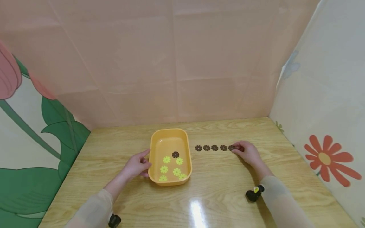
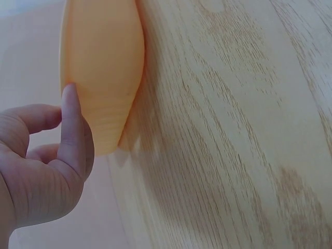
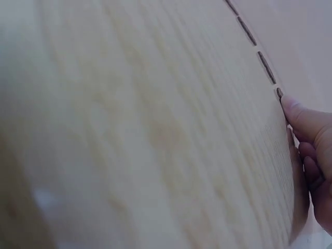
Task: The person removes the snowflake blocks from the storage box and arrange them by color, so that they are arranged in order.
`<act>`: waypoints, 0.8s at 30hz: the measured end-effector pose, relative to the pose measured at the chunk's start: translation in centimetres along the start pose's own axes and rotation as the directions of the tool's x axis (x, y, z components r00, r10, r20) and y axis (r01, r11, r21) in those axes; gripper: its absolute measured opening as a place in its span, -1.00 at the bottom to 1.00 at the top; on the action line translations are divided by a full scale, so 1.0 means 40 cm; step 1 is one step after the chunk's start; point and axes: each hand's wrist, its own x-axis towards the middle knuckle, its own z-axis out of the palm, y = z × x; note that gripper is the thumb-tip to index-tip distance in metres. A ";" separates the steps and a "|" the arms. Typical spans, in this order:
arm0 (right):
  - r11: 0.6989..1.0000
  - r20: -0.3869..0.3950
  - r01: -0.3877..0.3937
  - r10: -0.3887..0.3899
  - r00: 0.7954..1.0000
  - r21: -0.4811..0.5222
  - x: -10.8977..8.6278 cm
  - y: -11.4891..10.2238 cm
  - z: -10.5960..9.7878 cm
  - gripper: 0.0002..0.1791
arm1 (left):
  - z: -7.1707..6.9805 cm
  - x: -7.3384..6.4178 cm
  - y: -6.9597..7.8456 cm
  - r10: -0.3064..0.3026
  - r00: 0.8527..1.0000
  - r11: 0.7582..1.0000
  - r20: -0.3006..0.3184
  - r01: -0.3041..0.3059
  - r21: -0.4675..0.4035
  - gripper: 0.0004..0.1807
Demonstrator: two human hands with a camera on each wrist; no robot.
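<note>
An orange-yellow rectangular tray [image 1: 170, 134] stands on the wooden table. Inside it lie several yellow flower-shaped pieces [image 1: 163, 169] and one dark brown flower-shaped piece [image 1: 175, 155]. My left hand [image 1: 137, 164] holds the tray by its left side; in the left wrist view, a finger of that hand [image 2: 49, 155] lies against the outer wall, with the thumb near the rim. To the tray's right runs a straight row of brown flower-shaped pieces [image 1: 214, 148]. At its right end my right hand [image 1: 247, 152] pinches a brown flower-shaped piece [image 1: 231, 148], partly hidden by the fingers.
The wooden table [image 1: 216, 196] ends at a pinkish sheet [image 1: 176, 63] behind. Flower-printed sheets flank it, with a red flower [image 1: 325, 158] on the right one. Each wrist wears a black device [image 1: 253, 193].
</note>
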 end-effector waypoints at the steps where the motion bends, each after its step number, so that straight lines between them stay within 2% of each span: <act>1: 1.000 0.000 -0.002 0.002 1.000 -0.001 0.000 0.000 0.000 -0.77 | 0.000 0.000 0.000 0.003 1.000 1.000 0.001 -0.003 0.001 -0.26; 11: 0.986 -0.029 -0.131 0.135 0.990 0.107 -0.010 -0.002 -0.017 -0.69 | -0.002 -0.001 0.004 0.015 1.000 1.000 0.009 -0.015 0.000 -0.26; 20: 0.973 -0.084 -0.123 0.141 0.986 0.195 -0.013 -0.056 -0.017 -0.70 | -0.001 -0.001 0.004 0.011 1.000 1.000 0.007 -0.011 0.002 -0.26; 24: 0.964 -0.059 -0.095 0.113 0.992 0.248 -0.001 -0.096 -0.009 -0.69 | -0.001 -0.002 0.003 0.014 1.000 1.000 0.002 -0.014 0.004 -0.26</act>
